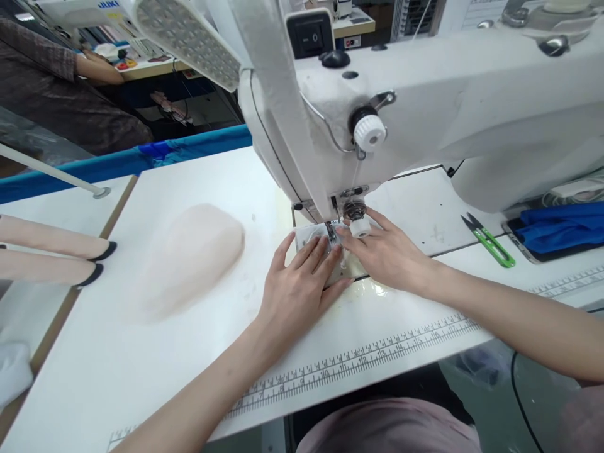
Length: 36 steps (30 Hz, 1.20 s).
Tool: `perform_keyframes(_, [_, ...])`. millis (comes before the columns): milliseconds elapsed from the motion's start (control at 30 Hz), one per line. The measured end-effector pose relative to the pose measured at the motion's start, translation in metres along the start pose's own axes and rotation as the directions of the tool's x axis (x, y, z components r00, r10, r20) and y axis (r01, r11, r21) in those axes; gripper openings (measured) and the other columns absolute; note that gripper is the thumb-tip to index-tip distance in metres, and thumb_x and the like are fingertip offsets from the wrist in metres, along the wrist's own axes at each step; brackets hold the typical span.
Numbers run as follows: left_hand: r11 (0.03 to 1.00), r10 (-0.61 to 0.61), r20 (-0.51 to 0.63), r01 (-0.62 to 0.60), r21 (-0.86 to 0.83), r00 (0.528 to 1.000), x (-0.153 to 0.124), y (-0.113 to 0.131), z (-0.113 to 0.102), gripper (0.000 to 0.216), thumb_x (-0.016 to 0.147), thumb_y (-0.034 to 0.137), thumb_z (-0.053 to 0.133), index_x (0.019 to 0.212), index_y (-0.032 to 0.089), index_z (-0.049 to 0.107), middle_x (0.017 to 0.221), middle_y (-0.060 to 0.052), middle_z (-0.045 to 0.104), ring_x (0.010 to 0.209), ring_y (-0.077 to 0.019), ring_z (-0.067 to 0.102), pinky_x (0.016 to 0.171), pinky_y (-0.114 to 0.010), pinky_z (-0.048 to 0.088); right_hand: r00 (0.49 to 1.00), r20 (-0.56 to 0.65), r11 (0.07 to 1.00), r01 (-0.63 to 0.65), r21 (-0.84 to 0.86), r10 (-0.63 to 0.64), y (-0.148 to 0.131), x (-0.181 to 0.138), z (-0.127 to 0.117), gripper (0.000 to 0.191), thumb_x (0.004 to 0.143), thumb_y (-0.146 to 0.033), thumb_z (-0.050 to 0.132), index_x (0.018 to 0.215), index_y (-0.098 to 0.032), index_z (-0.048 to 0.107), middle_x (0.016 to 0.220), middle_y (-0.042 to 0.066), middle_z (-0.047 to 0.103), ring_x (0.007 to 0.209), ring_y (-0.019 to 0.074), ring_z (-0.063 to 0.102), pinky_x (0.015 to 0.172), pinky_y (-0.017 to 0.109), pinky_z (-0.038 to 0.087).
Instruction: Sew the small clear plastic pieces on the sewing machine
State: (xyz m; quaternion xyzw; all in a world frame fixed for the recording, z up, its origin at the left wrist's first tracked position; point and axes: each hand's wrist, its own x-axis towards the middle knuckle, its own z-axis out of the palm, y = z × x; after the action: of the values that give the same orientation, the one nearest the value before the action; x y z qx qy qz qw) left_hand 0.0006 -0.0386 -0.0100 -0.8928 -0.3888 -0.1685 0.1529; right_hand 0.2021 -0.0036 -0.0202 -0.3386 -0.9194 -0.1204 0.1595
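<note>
At the sewing machine (415,94), my left hand (302,277) lies palm down with its fingers apart, just left of the presser foot (331,233). Beneath its fingertips is a thin, whitish see-through piece (306,235), whose kind I cannot make out. My right hand (394,255) rests on the other side of the foot, fingers stretched toward the needle area. A white knob (359,226) partly covers its fingertips. A sheer beige fabric piece (198,258) lies on the white table (226,352), left of my hands.
Green thread snips (491,242) lie to the right, beside a phone (523,245) under blue cloth (564,226). A printed ruler (349,365) runs along the table's front edge. Two beige padded rods (51,251) extend in from the left. Another person's arm (99,68) shows behind.
</note>
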Motion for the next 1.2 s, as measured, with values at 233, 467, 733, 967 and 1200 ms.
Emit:
perform_keyframes(233, [1.0,0.002,0.0,-0.002,0.005,1.0,0.0,0.0,0.001,0.043,0.093,0.043,0.052,0.121,0.012,0.061,0.122,-0.016,0.065,0.117,-0.0283,0.061,0.109,-0.054,0.037,1.0,-0.022,1.0,0.003,0.01,-0.002,0.001,0.0,0.001,0.035,0.086,-0.001,0.04,0.117,-0.008,0.055,0.116,0.011,0.069,0.122,0.0188,0.054,0.116,0.043,0.029])
perform_keyframes(467, [0.997,0.005,-0.038,-0.007,-0.071,0.999,-0.004,-0.005,-0.004,0.039,0.089,0.035,0.059,0.122,0.014,0.059,0.119,-0.011,0.068,0.111,-0.0255,0.064,0.108,-0.05,0.04,0.978,-0.203,0.999,0.05,-0.004,-0.05,0.001,-0.002,0.001,0.029,0.087,-0.003,0.041,0.104,-0.015,0.061,0.105,0.003,0.072,0.103,0.0163,0.06,0.109,0.038,0.035])
perform_keyframes(733, [0.991,0.075,-0.178,-0.093,-0.1,0.981,-0.004,-0.01,-0.004,0.015,0.083,0.012,0.063,0.096,0.018,0.064,0.093,-0.003,0.075,0.084,-0.017,0.07,0.089,-0.035,0.053,0.945,-0.313,0.995,0.084,-0.048,-0.095,-0.004,0.004,0.002,0.028,0.091,-0.008,0.043,0.089,-0.021,0.067,0.093,-0.004,0.074,0.087,0.0125,0.06,0.086,0.032,0.043])
perform_keyframes(967, [0.976,-0.175,0.08,0.183,-0.116,0.981,0.011,-0.013,-0.005,0.026,0.087,0.03,0.057,0.11,0.018,0.061,0.107,-0.007,0.069,0.091,-0.0254,0.066,0.073,-0.038,0.052,0.937,-0.34,0.994,-0.052,0.099,0.083,0.001,0.009,0.004,0.025,0.096,-0.019,0.048,0.088,-0.022,0.071,0.071,-0.005,0.072,0.066,0.0101,0.062,0.075,0.028,0.048])
perform_keyframes(1200, [0.964,-0.259,-0.012,0.258,-0.072,0.966,0.03,-0.013,0.014,0.02,0.085,0.042,0.058,0.089,0.024,0.066,0.083,-0.005,0.068,0.082,-0.0264,0.064,0.078,-0.043,0.046,0.951,-0.157,0.944,-0.225,0.242,0.267,0.005,0.014,0.002,0.033,0.1,-0.034,0.044,0.097,-0.022,0.073,0.076,-0.001,0.071,0.075,0.0134,0.066,0.08,0.03,0.048])
